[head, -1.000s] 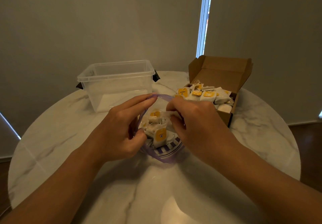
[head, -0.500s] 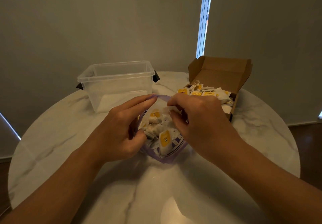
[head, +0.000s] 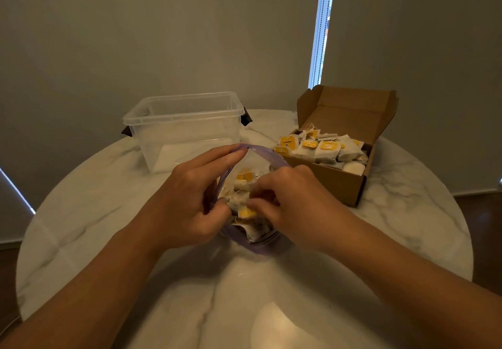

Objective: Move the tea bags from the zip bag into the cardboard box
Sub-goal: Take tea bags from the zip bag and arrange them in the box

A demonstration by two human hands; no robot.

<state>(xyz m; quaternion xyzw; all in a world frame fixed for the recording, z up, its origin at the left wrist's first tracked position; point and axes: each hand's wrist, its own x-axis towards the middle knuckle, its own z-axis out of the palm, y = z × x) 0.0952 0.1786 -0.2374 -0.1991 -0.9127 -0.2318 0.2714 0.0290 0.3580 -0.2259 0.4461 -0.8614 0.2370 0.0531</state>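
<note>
**Both hands at the zip bag**

Your left hand (head: 190,199) pinches the zip bag (head: 260,244) by its purple rim, mid-worktop (head: 108,213). Your right hand (head: 293,202) is in its mouth, fingers curled round tea bags (head: 244,179). The cardboard box (head: 334,183) sits by the far right edge, flap up, heaped with more. The clear tub (head: 184,128) is at the far edge.

On the table (head: 407,226), the zip bag (head: 260,242) lies nearest, the plastic tub (head: 184,128) behind-left, the cardboard box (head: 334,183) behind-right.
</note>
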